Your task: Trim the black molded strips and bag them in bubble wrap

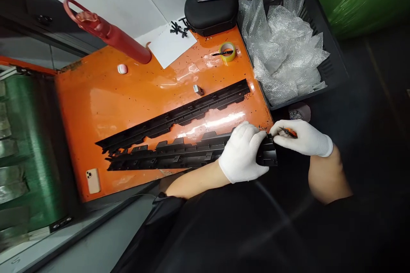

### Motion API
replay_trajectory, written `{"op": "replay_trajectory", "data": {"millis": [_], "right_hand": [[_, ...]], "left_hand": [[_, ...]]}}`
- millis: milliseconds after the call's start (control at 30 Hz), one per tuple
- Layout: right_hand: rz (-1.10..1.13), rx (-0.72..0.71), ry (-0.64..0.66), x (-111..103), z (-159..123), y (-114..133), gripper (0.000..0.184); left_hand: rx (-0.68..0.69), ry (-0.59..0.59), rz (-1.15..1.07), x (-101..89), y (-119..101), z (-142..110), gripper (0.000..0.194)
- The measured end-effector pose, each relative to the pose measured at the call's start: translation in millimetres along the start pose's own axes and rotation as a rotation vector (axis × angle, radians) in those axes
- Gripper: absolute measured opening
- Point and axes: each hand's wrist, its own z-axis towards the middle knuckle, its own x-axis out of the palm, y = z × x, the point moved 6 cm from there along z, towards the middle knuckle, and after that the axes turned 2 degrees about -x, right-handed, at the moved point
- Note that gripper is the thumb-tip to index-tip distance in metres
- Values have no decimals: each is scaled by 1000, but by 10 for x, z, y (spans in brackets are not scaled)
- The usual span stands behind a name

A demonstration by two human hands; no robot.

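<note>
Two long black plastic strips lie on the orange table [105, 102]. My left hand [242, 152], in a white glove, is closed over the right end of the near strip [179, 153], which overhangs the table's edge. My right hand [303, 137], also gloved, pinches a small orange-handled tool [287, 132] with its tip at that strip's end. The far strip [179, 115] lies untouched, slanting up to the right.
A black crate of bubble wrap [285, 51] stands right of the table. On the table are a red bottle [109, 34], a tape roll [227, 51], white paper with small black clips [173, 42], a black case [211, 10], a phone [93, 180].
</note>
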Motion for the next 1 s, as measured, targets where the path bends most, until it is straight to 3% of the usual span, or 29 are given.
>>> {"op": "replay_trajectory", "data": {"millis": [133,267,333,400,467,533,633,700,767,867,1000], "right_hand": [[18,9,84,3,75,-78,16],[223,74,95,232,208,-641,19],[399,216,49,433,289,-1116,33],[448,431,-82,566,346,-1634,50],[385,502,-158,579,439,-1990,55],[290,515,-194,455,591,-2201,55],[94,486,-207,133,950,-2295,53],[-65,434,-173,-48,1257,-2257,49],[-219,378,-102,-149,1565,-2194,41],[-422,338,33,-207,1943,-2139,37],[-657,364,154,-264,2281,-2160,42]], "left_hand": [[-50,68,-9,31,24,-25,60],[-85,141,-26,223,160,-52,60],[-107,151,2,423,332,-60,62],[-148,174,35,708,580,-66,64],[-204,237,67,1061,881,-69,63],[-275,331,106,1424,1215,-74,61],[-280,468,91,1862,1665,-92,70],[-217,493,75,2008,1916,-114,73],[-243,422,144,2014,2199,-155,71],[-405,267,305,1897,2583,-268,70],[-446,199,363,1861,2762,-390,65]]}}
